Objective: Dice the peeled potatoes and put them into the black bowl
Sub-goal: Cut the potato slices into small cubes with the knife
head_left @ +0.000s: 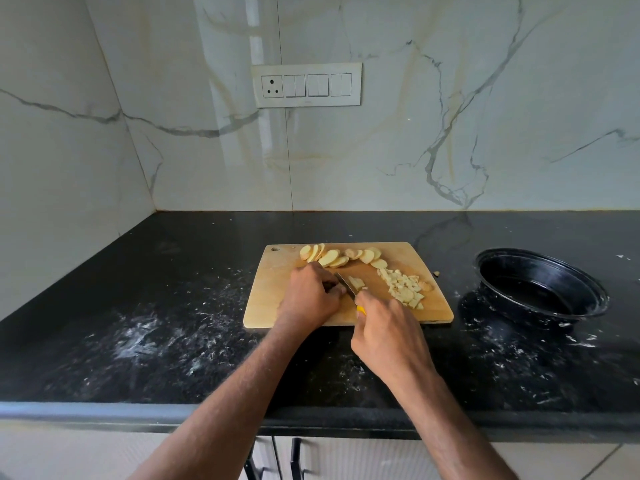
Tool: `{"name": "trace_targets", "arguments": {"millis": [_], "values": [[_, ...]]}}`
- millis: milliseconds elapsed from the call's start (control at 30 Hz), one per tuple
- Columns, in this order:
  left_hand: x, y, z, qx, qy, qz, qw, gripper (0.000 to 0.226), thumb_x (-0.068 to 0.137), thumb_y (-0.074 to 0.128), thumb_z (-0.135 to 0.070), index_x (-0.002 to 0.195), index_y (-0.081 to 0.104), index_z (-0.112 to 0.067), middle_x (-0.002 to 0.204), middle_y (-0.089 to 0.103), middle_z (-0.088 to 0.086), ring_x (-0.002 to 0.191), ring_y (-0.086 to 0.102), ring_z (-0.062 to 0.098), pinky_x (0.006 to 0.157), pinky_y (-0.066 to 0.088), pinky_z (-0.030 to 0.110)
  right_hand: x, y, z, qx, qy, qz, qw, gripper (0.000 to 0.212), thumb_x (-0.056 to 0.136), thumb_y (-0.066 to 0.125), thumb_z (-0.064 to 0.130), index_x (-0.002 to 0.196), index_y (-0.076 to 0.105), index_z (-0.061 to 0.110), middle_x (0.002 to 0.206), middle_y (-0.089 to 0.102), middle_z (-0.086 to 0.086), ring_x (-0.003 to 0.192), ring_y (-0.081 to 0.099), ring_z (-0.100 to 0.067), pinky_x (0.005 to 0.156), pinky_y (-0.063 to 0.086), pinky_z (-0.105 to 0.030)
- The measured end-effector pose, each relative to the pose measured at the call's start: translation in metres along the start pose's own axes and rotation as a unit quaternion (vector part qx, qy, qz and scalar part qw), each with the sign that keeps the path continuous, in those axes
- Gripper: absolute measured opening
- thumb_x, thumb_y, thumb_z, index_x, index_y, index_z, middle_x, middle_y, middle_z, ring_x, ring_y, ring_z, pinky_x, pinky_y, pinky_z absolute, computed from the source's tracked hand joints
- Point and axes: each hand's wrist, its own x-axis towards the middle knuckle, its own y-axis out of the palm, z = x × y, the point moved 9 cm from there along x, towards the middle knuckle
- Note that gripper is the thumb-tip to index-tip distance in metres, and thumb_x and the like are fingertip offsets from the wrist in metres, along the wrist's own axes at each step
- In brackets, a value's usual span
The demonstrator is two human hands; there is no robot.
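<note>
A wooden cutting board (266, 299) lies on the black counter. Round potato slices (337, 257) are fanned along its far edge, and a pile of diced potato (403, 289) sits on its right side. My right hand (386, 332) grips a knife by its yellow handle (361, 310); the blade (346, 285) points away from me, beside a few cut strips (356, 282). My left hand (311, 296) has its fingers curled over potato at the blade's left, mostly hiding it. The black bowl (485, 263) stands on the counter to the right of the board, with no potato in it.
White powdery smears (145, 337) cover the counter left of the board and around the bowl. One stray potato bit (436, 273) lies off the board's right edge. A marble wall with a switch panel (306, 84) rises behind. The counter's front edge (104, 408) runs below my forearms.
</note>
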Motion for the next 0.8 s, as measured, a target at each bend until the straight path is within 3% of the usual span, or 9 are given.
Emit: {"name": "trace_targets", "arguments": {"millis": [100,267,400,533,667,800], "values": [[0.001,0.002,0.003,-0.002,-0.008,0.005,1.0,0.016,0.089,0.071,-0.025,0.101,0.08,-0.019,0.103,0.071,-0.002,0.09,0.061,0.013,0.079,0.053,0.026,-0.004,-0.003,-0.005,0.006,0.01,-0.008,1.0,0.023,0.096,0.057,0.023,0.118,0.063,0.024,0.082,0.068,0.004,0.066,0.056,-0.011,0.054,0.044,-0.017],[0.001,0.002,0.002,0.0,-0.005,0.0,1.0,0.021,0.089,0.072,-0.026,0.108,0.078,-0.02,0.109,0.071,-0.003,0.104,0.058,0.018,0.091,0.054,0.034,-0.009,-0.007,-0.016,0.03,0.041,-0.019,0.999,0.027,0.093,0.059,0.025,0.119,0.066,0.026,0.091,0.072,0.003,0.078,0.064,-0.015,0.064,0.055,-0.026],[0.004,0.001,0.009,-0.002,-0.031,-0.012,0.999,0.016,0.091,0.07,-0.023,0.103,0.079,-0.02,0.106,0.071,0.001,0.094,0.058,0.014,0.082,0.052,0.027,-0.011,-0.011,-0.017,0.033,0.038,-0.033,0.998,0.025,0.092,0.061,0.024,0.116,0.068,0.026,0.086,0.071,0.005,0.07,0.05,-0.01,0.053,0.035,-0.013],[0.005,-0.001,0.006,0.003,-0.025,-0.012,1.0,0.017,0.092,0.07,-0.022,0.105,0.079,-0.017,0.108,0.07,0.001,0.092,0.055,0.011,0.079,0.045,0.02,-0.013,-0.014,-0.017,0.026,0.044,-0.047,0.998,0.021,0.092,0.062,0.025,0.112,0.069,0.026,0.078,0.067,0.004,0.065,0.05,-0.011,0.051,0.034,-0.015],[0.003,-0.004,0.005,-0.01,-0.015,-0.006,1.0,0.013,0.09,0.072,-0.02,0.096,0.081,-0.013,0.098,0.073,0.0,0.089,0.062,0.015,0.075,0.05,0.021,-0.014,-0.017,-0.018,0.017,0.048,-0.084,0.995,0.012,0.088,0.064,0.024,0.099,0.069,0.023,0.064,0.062,0.006,0.052,0.047,-0.011,0.048,0.033,-0.016],[0.004,-0.009,0.016,-0.08,-0.052,-0.034,0.995,0.012,0.09,0.069,-0.014,0.095,0.08,-0.014,0.091,0.074,-0.004,0.081,0.063,0.007,0.069,0.051,0.014,-0.014,-0.021,-0.015,0.013,0.034,-0.117,0.992,0.009,0.087,0.068,0.022,0.096,0.068,0.02,0.06,0.057,0.009,0.048,0.042,-0.008,0.046,0.021,-0.009]]}}
